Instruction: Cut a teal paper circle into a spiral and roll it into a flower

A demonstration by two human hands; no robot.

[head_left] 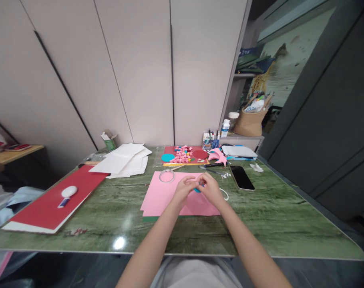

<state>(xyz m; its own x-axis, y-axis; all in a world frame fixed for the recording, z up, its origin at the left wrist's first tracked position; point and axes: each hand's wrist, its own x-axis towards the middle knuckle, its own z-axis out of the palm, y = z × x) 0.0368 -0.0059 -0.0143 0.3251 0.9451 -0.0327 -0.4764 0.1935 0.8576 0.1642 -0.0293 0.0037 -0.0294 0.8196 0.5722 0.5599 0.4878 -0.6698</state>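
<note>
My left hand (185, 188) and my right hand (209, 186) meet above a stack of pink paper (157, 196). Between their fingertips is a small blue piece of paper (197, 190), partly hidden by the fingers. Both hands are closed in a pinch on it. A roll of tape (166, 176) lies flat on the pink sheets, left of my left hand. Beside my right wrist a white ring (225, 195), perhaps another tape roll, shows in part. Green paper (151, 219) peeks out under the pink stack.
Behind the hands, pink folded pieces (183, 155) are heaped on red paper, near a blue circle (167, 157). A phone (242, 177) lies right, white sheets (121, 158) back left. Red board (49, 200) carries a white round-headed object (69, 191). A cut pink sheet (218, 156) lies behind.
</note>
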